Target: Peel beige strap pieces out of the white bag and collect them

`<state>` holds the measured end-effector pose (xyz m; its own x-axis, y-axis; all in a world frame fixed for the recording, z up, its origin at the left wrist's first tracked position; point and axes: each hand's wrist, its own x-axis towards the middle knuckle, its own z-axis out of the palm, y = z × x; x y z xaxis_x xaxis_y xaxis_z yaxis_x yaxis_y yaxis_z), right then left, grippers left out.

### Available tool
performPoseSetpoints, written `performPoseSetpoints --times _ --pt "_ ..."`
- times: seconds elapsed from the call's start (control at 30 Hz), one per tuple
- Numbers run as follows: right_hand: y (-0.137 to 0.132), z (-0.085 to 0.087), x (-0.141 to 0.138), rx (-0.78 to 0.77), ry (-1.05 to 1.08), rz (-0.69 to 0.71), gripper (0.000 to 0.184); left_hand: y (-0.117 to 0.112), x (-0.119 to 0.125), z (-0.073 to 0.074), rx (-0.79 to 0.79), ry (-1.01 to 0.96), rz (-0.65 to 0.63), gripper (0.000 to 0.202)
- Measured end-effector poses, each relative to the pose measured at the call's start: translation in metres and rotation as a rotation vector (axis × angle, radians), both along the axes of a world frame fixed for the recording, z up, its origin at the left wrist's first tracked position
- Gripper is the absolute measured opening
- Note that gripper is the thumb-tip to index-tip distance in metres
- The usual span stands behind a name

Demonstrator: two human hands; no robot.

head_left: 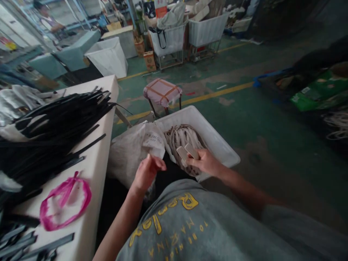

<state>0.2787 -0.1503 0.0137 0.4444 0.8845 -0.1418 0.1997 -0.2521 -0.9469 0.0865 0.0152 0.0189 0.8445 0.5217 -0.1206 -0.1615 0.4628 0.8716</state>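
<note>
My right hand (206, 162) is closed on two flat beige strips (187, 151) and holds them over a white plastic bin (217, 141) that contains a pile of similar beige strips (181, 136). My left hand (148, 171) hovers to the left of it with the fingers curled together, beside a crumpled translucent plastic bag (133, 148); I cannot see anything in it. Both hands are above my lap in a grey shirt with yellow lettering.
A white table (95, 170) on my left carries a large heap of black strips (51, 127) and a pink plastic string loop (65, 199). A taped stool (162, 92) stands beyond the bin. White carts (208, 30) and another person (46, 20) are farther back.
</note>
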Motion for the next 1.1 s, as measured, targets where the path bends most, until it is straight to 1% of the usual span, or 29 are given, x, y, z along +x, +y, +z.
performPoseSetpoints --times 0.03,0.07,0.1,0.13,0.17,0.2,0.27,0.3,0.37,0.4,0.43,0.5,0.57,0.63,0.7,0.73,0.8,0.93,1.0,1.07,1.1 --pt "0.006 0.012 -0.003 0.083 -0.017 -0.015 0.027 -0.012 -0.003 -0.003 0.015 0.043 -0.231 0.050" --pt "0.010 0.024 -0.006 0.152 -0.033 -0.011 0.028 -0.023 -0.004 -0.006 0.000 0.081 -0.418 0.053" --pt "0.012 0.034 -0.010 0.204 -0.048 0.008 0.027 -0.034 -0.002 -0.009 -0.051 0.105 -0.526 0.057" --pt "0.013 0.043 -0.014 0.242 -0.065 0.044 0.026 -0.044 0.002 -0.012 -0.136 0.113 -0.545 0.059" --pt "0.013 0.051 -0.018 0.273 -0.086 0.082 0.025 -0.052 0.008 -0.014 -0.242 0.107 -0.493 0.061" --pt "0.011 0.057 -0.022 0.293 -0.109 0.120 0.024 -0.058 0.016 -0.015 -0.353 0.091 -0.397 0.061" --pt "0.003 0.060 -0.024 0.289 -0.126 0.171 0.022 -0.061 0.032 -0.014 -0.550 0.046 -0.155 0.053" --pt "-0.002 0.058 -0.023 0.262 -0.114 0.180 0.022 -0.058 0.039 -0.011 -0.631 0.027 -0.028 0.044" --pt "-0.013 0.046 -0.014 0.166 -0.067 0.156 0.021 -0.043 0.048 -0.003 -0.744 -0.010 0.219 0.026" --pt "-0.019 0.037 -0.007 0.104 -0.044 0.135 0.021 -0.033 0.049 0.002 -0.779 -0.033 0.330 0.022" --pt "-0.025 0.027 0.000 0.042 -0.035 0.094 0.022 -0.021 0.049 0.007 -0.801 -0.060 0.420 0.022" --pt "-0.035 0.004 0.017 -0.098 -0.031 0.039 0.025 0.003 0.043 0.015 -0.802 -0.128 0.552 0.026" --pt "-0.042 -0.018 0.033 -0.206 -0.046 -0.032 0.030 0.024 0.032 0.022 -0.752 -0.189 0.661 0.027" --pt "-0.046 -0.036 0.045 -0.291 -0.065 -0.091 0.035 0.041 0.020 0.027 -0.666 -0.223 0.753 0.022" --pt "-0.046 -0.047 0.053 -0.359 -0.076 -0.115 0.041 0.053 0.007 0.031 -0.556 -0.223 0.825 0.013" --pt "-0.045 -0.051 0.055 -0.381 -0.081 -0.112 0.043 0.057 0.001 0.032 -0.497 -0.216 0.852 0.010" --pt "-0.042 -0.055 0.058 -0.404 -0.107 -0.082 0.044 0.064 -0.011 0.032 -0.395 -0.204 0.905 0.014" --pt "-0.028 -0.059 0.059 -0.381 -0.157 -0.040 0.033 0.070 -0.034 0.029 -0.253 -0.200 1.001 0.026" --pt "-0.017 -0.058 0.054 -0.342 -0.126 -0.048 0.027 0.065 -0.041 0.024 -0.160 -0.168 0.973 0.034" --pt "-0.001 -0.050 0.041 -0.286 -0.035 -0.045 0.023 0.053 -0.043 0.017 -0.068 -0.122 0.880 0.046" --pt "0.008 -0.043 0.031 -0.263 0.025 -0.033 0.023 0.046 -0.043 0.013 -0.035 -0.100 0.816 0.052"
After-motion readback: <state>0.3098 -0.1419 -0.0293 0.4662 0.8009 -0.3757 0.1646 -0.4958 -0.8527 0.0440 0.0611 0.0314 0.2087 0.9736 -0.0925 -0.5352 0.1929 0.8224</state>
